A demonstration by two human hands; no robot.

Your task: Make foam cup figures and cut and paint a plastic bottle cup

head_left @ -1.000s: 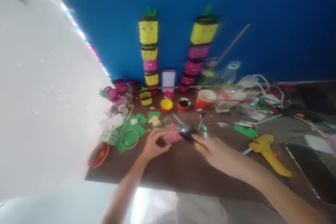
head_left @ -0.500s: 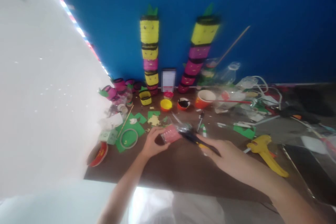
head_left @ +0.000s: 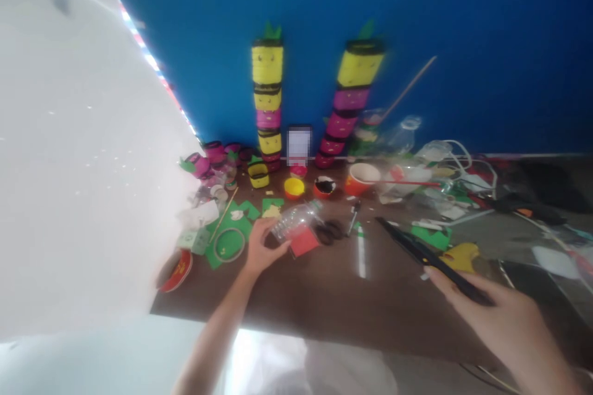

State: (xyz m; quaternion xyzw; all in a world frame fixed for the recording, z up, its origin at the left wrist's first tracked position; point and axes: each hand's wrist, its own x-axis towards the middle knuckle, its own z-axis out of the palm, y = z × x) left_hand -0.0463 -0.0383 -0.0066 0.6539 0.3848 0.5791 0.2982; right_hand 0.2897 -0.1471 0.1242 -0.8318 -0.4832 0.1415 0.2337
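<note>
My left hand (head_left: 265,248) grips one end of a clear plastic bottle (head_left: 299,217) that lies over the table, its neck pointing right. A red square piece (head_left: 304,242) sits right below the bottle, by my thumb; I cannot tell whether it is attached. My right hand (head_left: 498,308) holds a black utility knife (head_left: 428,257), its tip pointing up and left, well apart from the bottle. Dark-handled scissors (head_left: 330,232) rest just right of the bottle. A white tube with a green tip (head_left: 361,253) and a pen (head_left: 354,219) lie between the two hands.
Two stacks of painted pots, a left one (head_left: 267,99) and a right one (head_left: 349,99), stand by the blue wall (head_left: 185,24). Near them are a yellow cup (head_left: 294,186) and a red paper cup (head_left: 364,179). A yellow glue gun (head_left: 461,256) lies behind my right hand; a tape roll (head_left: 229,245) lies left.
My right hand has drawn the utility knife away from the bottle, to the right and towards me. The bottle, still in my left hand, now lies more plainly visible beside the red piece.
</note>
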